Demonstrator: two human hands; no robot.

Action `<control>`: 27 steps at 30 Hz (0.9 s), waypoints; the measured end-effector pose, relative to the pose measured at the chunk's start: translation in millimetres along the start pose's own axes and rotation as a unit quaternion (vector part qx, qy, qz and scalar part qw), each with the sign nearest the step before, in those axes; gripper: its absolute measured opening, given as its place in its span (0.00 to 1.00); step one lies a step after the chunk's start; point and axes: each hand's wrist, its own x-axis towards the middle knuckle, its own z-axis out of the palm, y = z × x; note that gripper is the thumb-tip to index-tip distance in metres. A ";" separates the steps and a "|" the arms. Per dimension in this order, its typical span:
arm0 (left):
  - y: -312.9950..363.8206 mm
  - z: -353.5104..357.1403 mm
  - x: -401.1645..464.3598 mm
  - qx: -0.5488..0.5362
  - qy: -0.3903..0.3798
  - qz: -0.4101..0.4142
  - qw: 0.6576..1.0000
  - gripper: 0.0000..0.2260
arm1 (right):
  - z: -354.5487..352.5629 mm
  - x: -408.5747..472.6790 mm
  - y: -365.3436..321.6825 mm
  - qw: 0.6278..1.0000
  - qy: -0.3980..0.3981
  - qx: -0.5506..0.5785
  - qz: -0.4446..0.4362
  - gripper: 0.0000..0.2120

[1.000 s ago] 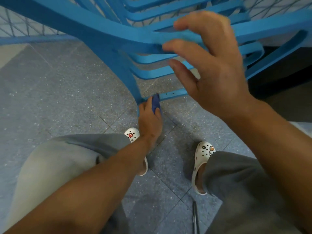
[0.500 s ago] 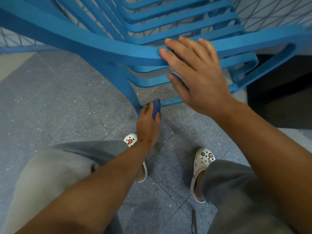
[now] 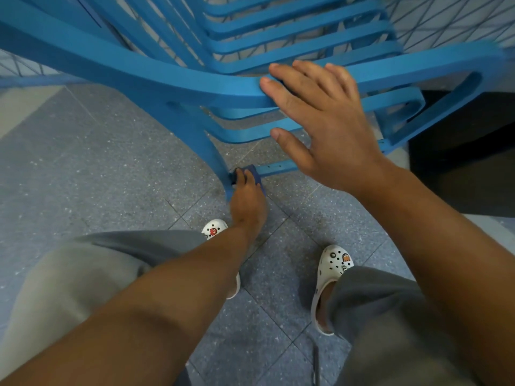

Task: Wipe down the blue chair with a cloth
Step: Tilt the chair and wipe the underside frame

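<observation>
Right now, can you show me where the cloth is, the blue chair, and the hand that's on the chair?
cloth (image 3: 255, 174), head view: the dark blue fold beside the left hand's fingers.
blue chair (image 3: 167, 79), head view: the broad front rail.
right hand (image 3: 331, 129), head view: the back of the hand.

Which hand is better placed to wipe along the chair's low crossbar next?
Left. The left hand already grips the cloth at the foot of the chair leg, beside the crossbar. The right hand rests flat on the seat rail, holding no cloth.
</observation>
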 end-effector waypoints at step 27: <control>24.9 -26.1 8.7 -0.031 -0.041 0.117 0.992 0.22 | -12.4 -3.2 16.6 0.999 -0.014 0.008 0.034 0.25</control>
